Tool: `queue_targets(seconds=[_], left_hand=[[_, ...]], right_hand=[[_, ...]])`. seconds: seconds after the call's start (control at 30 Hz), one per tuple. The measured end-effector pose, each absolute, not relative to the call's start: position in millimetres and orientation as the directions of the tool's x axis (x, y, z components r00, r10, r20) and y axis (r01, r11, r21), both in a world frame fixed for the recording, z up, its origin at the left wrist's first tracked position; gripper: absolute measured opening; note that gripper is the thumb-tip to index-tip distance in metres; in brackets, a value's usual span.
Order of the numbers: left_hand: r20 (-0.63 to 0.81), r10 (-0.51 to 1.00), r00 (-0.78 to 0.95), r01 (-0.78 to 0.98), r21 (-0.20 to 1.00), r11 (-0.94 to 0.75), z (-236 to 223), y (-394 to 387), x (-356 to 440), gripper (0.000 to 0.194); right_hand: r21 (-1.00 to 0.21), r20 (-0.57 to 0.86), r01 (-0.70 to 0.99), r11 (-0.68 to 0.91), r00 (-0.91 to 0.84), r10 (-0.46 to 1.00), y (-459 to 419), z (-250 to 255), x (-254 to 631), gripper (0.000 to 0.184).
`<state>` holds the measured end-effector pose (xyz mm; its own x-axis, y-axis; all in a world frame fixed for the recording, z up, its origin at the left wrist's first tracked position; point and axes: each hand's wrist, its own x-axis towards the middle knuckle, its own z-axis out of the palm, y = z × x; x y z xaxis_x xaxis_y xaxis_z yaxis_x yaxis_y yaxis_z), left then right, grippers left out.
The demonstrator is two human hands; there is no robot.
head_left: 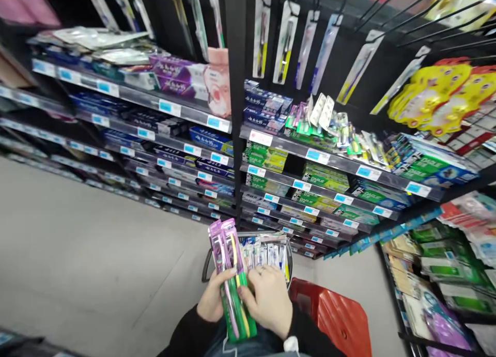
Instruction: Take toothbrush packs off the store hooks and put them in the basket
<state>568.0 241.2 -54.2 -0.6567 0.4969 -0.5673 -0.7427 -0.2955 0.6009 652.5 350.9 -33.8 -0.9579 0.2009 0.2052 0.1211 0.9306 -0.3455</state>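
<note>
Two packaged toothbrushes [231, 284], in purple and green packs, lie side by side above my lap. My left hand [214, 296] is closed around their left edge, with the thumb lying across the front. My right hand [270, 298] grips the packs from the right, its thumb on the green part and its other fingers bent near the edge. Just beyond my hands is a dark-rimmed basket [290, 259] filled with more packaged toothbrushes [267, 252], partly hidden by my right hand.
A red plastic stool [337, 315] stands close on my right. Ahead, shelves [287, 145] carry boxed toothpaste [325, 177], with toothbrush packs hanging on hooks above. Yellow packs [434, 98] hang at the right, and another goods rack [445, 279] stands to the right. Grey floor [96, 243] stretches left.
</note>
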Motion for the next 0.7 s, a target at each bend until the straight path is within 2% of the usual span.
queue_targets(seconds=[0.17,0.27,0.33,0.43,0.5,0.6,0.7], left_hand=[[-0.572,0.498,-0.652,-0.746,0.6,-0.288,-55.2,243.4,571.3,0.035],[-0.58,0.471,-0.664,-0.74,0.597,-0.309,-53.9,245.5,574.6,0.05],[-0.586,0.454,-0.671,-0.736,0.598,-0.318,-52.2,247.0,576.7,0.062],[-0.579,0.437,-0.688,-0.723,0.602,-0.341,-49.7,248.6,579.7,0.07],[-0.581,0.43,-0.691,-0.721,0.596,-0.353,-48.6,249.2,581.1,0.07],[-0.587,0.419,-0.693,-0.72,0.594,-0.36,-47.8,249.2,582.1,0.067],[-0.584,0.405,-0.703,-0.71,0.596,-0.374,-46.6,246.6,581.7,0.068]], right_hand=[[-0.386,0.51,0.172,0.906,-0.779,0.365,441.6,32.4,614.6,0.028],[-0.345,0.69,0.19,0.919,-0.613,0.385,511.2,100.1,576.2,0.02],[-0.288,0.714,0.276,0.917,-0.576,0.398,551.2,144.3,545.1,0.028],[-0.252,0.664,0.466,0.848,-0.554,0.502,592.9,195.9,495.1,0.047],[-0.278,0.58,0.554,0.785,-0.555,0.597,608.7,218.1,463.4,0.066],[-0.343,0.359,0.659,0.669,-0.566,0.742,621.1,234.6,423.9,0.091],[-0.351,0.162,0.757,0.552,-0.531,0.831,628.8,237.4,397.0,0.1]])
